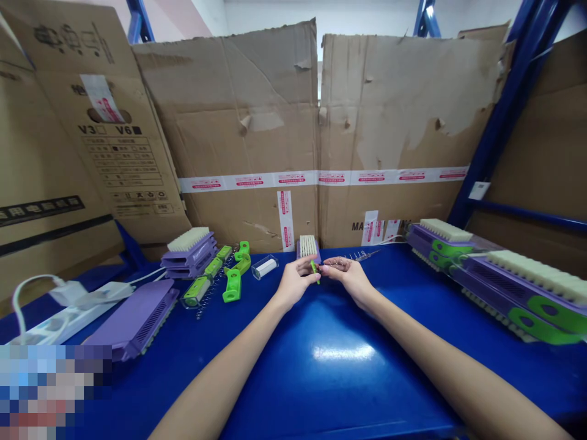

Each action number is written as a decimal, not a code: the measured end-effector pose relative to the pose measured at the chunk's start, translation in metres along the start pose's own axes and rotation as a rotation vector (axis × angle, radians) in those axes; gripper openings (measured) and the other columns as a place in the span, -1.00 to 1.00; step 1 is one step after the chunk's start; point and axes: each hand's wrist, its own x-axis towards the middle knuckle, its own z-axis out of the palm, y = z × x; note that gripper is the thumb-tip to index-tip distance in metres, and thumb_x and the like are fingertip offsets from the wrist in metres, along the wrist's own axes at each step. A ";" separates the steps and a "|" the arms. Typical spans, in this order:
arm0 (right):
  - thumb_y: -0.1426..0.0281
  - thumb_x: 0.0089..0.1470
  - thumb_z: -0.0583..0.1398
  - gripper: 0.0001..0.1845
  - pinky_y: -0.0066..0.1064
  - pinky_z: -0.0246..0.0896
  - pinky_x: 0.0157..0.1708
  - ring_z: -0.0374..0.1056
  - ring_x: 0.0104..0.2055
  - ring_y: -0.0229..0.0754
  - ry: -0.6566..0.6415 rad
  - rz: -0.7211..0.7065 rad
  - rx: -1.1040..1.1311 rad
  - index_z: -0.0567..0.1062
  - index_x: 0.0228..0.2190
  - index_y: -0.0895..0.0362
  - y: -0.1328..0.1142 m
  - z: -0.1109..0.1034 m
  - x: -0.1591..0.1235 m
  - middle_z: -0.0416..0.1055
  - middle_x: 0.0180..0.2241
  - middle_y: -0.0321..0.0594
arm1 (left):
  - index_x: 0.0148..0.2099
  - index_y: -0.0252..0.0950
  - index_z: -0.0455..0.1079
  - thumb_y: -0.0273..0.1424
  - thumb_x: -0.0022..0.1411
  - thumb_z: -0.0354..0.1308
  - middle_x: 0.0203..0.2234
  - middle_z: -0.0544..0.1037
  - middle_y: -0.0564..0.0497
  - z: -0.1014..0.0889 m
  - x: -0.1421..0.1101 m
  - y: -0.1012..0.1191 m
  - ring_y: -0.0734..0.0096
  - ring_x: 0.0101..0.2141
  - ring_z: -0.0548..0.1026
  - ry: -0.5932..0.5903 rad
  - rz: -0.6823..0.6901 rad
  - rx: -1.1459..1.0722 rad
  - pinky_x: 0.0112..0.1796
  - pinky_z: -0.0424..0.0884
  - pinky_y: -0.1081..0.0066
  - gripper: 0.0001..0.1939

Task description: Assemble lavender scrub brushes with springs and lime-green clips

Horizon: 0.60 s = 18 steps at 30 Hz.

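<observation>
Both my hands meet above the middle of the blue table, fingertips nearly together. My left hand [298, 280] pinches a small bright green plastic piece [315, 267], held on edge. My right hand [349, 276] is closed at the fingertips against the side of that piece. Something small and dark shows between its fingers, too small to name. Just behind the hands stands a purple block with cream bristles [307, 245]. Thin metal coil springs [360, 256] lie past my right hand, beside a pointed tool [370, 254].
Left of the hands lie green curved parts [233, 285], a clear case with a white insert [265, 267] and green-and-clear parts [197, 291]. Purple bristled units stand left [190, 253] and right [513, 278]. A power strip [68, 311] sits far left. Cardboard [247, 140] walls the back.
</observation>
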 end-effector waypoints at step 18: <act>0.20 -0.31 0.38 -0.51 -0.38 0.27 -0.36 0.42 -0.40 -0.17 -0.019 0.041 -0.091 0.47 -0.31 0.22 0.009 0.000 0.000 0.51 -0.47 -0.17 | -0.44 -0.29 0.30 -0.27 -0.10 0.33 -0.60 0.45 0.12 -0.002 -0.010 -0.004 0.49 -0.54 0.40 0.000 0.236 0.720 -0.51 0.25 0.52 -0.71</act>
